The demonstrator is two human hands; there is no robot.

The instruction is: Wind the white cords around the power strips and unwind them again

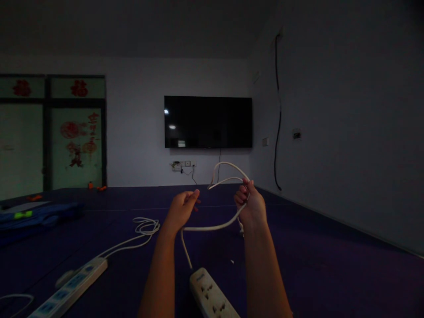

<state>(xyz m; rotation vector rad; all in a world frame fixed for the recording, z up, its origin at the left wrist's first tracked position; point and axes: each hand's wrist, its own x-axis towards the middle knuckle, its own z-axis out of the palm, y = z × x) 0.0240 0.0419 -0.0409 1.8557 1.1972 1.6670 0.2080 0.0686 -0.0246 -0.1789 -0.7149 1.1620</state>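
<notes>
My right hand is closed around a white power cord, and a loop of it sticks out above and to the left of the fingers. Below that hand hangs what looks like the cord's plug, partly hidden. My left hand is raised to the left of the loop, its fingers loosely curved and apart, with nothing visible in them. From beside my left wrist the cord runs down to a white power strip lying between my forearms, its near end cut off by the frame.
A second white power strip lies at left, with its coiled cord beyond it. Blue cloth with a bright green item lies far left. A television hangs on the far wall, and a dark cable hangs on the right wall.
</notes>
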